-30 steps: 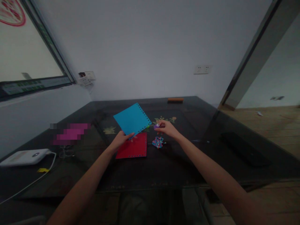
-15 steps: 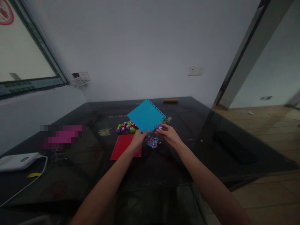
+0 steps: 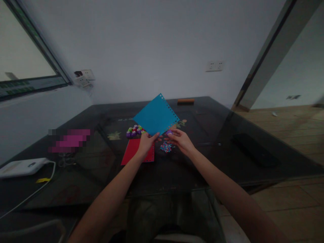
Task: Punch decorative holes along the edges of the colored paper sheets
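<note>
My left hand (image 3: pixel 146 143) pinches the lower corner of a blue sheet of paper (image 3: pixel 154 116), which is held up slantwise over the table. A row of punched holes runs along its lower right edge. My right hand (image 3: pixel 182 140) has its fingers closed around a small purple hole punch (image 3: pixel 169 133) with an eye on it, close to that edge near the bottom corner. Beneath the hands lies a little heap of punched paper bits (image 3: pixel 166 147). A red sheet (image 3: pixel 130 150), also with holes along an edge, rests partly behind my left hand.
Several red, green and purple punches with eyes (image 3: pixel 133 131) stand together behind the red sheet. A white device with a cable (image 3: pixel 24 167) and a pink blurred object (image 3: pixel 72 140) are at left. On the dark table (image 3: pixel 202 179) are a brown roll (image 3: pixel 185 101) and a black object (image 3: pixel 254 150).
The view has tilted down a little. The blue sheet has turned slightly in my left hand, and the purple punch has turned in my right hand, its eye now less plain.
</note>
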Demonstrator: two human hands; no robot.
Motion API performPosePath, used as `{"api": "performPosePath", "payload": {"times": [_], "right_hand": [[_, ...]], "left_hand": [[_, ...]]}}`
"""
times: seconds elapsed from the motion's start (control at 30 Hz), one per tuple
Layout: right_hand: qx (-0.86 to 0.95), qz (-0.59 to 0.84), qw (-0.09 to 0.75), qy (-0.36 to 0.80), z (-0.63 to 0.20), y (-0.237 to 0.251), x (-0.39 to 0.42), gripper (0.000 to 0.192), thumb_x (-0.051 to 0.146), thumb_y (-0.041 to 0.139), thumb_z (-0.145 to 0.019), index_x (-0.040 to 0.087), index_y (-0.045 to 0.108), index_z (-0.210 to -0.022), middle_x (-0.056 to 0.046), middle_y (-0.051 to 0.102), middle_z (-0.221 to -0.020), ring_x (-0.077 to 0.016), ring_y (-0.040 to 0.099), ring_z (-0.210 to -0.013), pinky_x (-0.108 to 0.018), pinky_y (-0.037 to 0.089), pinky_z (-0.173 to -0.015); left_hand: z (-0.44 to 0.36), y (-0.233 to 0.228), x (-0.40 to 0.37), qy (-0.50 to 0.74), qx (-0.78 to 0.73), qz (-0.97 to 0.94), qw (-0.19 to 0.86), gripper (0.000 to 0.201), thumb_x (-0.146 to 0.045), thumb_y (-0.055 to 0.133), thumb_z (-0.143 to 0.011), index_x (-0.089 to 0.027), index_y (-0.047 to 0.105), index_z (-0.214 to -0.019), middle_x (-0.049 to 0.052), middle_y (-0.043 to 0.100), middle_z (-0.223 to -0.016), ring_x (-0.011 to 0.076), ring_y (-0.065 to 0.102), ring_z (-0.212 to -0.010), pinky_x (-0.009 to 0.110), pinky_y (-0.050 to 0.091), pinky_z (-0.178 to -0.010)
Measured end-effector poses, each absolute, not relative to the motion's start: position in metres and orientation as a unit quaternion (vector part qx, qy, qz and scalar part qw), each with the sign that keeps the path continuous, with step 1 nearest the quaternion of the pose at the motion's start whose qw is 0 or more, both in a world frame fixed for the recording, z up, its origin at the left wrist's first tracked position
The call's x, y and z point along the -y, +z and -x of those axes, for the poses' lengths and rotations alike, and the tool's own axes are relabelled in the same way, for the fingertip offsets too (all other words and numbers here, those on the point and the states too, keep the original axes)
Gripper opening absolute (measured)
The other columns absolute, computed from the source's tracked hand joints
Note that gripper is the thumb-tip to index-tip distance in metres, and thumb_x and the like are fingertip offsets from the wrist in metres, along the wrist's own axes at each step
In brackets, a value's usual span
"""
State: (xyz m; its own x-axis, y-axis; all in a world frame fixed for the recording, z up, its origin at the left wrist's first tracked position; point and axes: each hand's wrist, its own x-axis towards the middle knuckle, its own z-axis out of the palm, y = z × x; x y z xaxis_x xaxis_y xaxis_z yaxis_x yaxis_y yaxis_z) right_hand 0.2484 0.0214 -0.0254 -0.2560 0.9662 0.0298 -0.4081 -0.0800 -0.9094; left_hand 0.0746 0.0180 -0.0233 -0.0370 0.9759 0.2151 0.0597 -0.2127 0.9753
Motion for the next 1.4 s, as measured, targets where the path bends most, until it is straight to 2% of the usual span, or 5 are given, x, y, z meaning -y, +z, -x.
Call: {"api": "performPosePath", "payload": {"times": [0.6, 0.93, 1.4], "right_hand": [[0.434, 0.321, 0.518, 0.663, -0.243, -0.024, -0.015, 0.042, 0.030, 0.082, -0.054, 0.019, 0.058, -0.087, -0.004, 0.067, -0.084, -0.0190, 0.068, -0.077, -0.029, 0.054, -0.065], [0.429, 0.330, 0.519, 0.662, -0.241, -0.022, -0.014, 0.044, 0.030, 0.084, -0.050, 0.020, 0.056, -0.083, -0.003, 0.066, -0.080, -0.0202, 0.067, -0.076, -0.030, 0.054, -0.063], [0.455, 0.362, 0.532, 0.616, -0.237, -0.022, -0.011, 0.040, 0.032, 0.083, -0.048, 0.020, 0.062, -0.081, -0.002, 0.066, -0.079, -0.0166, 0.062, -0.070, -0.028, 0.051, -0.060]], "left_hand": [[-0.078, -0.024, -0.014, 0.555, -0.469, -0.571, 0.382, 0.028, -0.041, 0.069, -0.067, -0.014, 0.067, -0.073, 0.005, 0.070, -0.067, 0.0196, 0.064, -0.064, 0.029, 0.049, -0.066], [-0.080, -0.030, -0.016, 0.551, -0.474, -0.569, 0.385, 0.032, -0.042, 0.071, -0.065, -0.013, 0.069, -0.077, 0.006, 0.072, -0.076, 0.0202, 0.064, -0.069, 0.030, 0.049, -0.067], [-0.081, -0.029, -0.014, 0.520, -0.510, -0.601, 0.329, 0.028, -0.040, 0.067, -0.065, -0.012, 0.066, -0.065, 0.005, 0.067, -0.061, 0.0176, 0.058, -0.057, 0.026, 0.043, -0.056]]}}
